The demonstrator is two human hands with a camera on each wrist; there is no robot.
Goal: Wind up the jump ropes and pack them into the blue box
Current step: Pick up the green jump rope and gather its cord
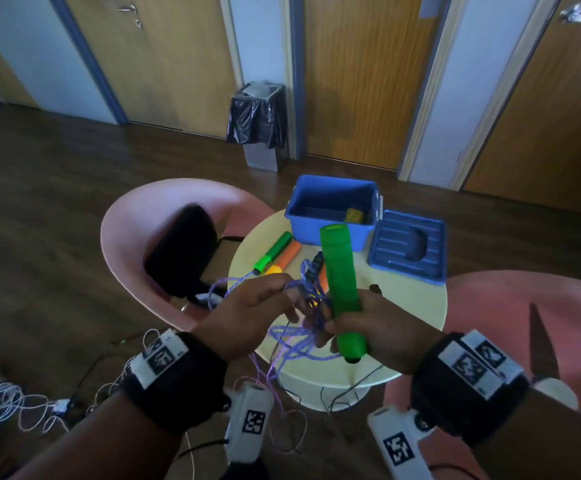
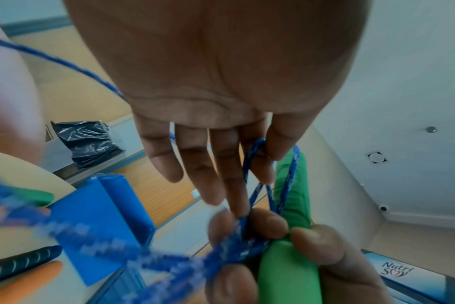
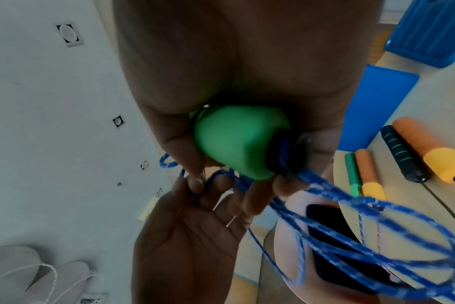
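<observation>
My right hand [image 1: 368, 323] grips a green jump-rope handle [image 1: 341, 289] upright above the round table [image 1: 407, 306]; its fingertips also hold coils of the blue rope [image 1: 303, 344]. From the left, my left hand [image 1: 265, 306] pinches a loop of that rope [image 2: 257, 152] between thumb and forefinger, beside the handle [image 2: 291, 267]. Loose rope [image 3: 377, 236] trails down off the table edge. The open blue box [image 1: 330, 213] stands at the back of the table with a yellow item [image 1: 354, 215] inside. Its lid [image 1: 407, 251] lies to the right.
A second green handle [image 1: 273, 252], an orange one [image 1: 285, 259] and a black one [image 1: 317, 263] lie on the table before the box. Pink chairs flank the table; the left one holds a black bag [image 1: 181, 251]. White cables [image 1: 22, 403] lie on the floor; a bin [image 1: 258, 123] stands by the doors.
</observation>
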